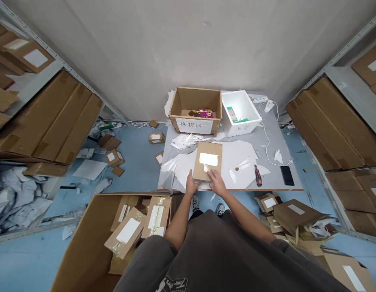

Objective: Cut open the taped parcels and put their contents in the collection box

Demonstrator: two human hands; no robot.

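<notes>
A small brown cardboard box (198, 160) with a white label (208, 159) on its top is at the front of the grey table. My left hand (191, 184) grips its near left corner, with the thumb up along the side. At the near right edge, my right hand (217, 182) holds the same box, its fingers lying over the top and the rest partly hidden. White paper sheets (239, 152) lie beneath and around the box. To the right of it rests a red and black utility knife (258, 175).
An open carton (194, 125) and a white bin (241, 129) stand at the table's back. A phone (287, 175) lies at the right. A large carton of parcels (75, 235) is at my left; opened boxes (297, 215) crowd the floor at right. Shelves flank both sides.
</notes>
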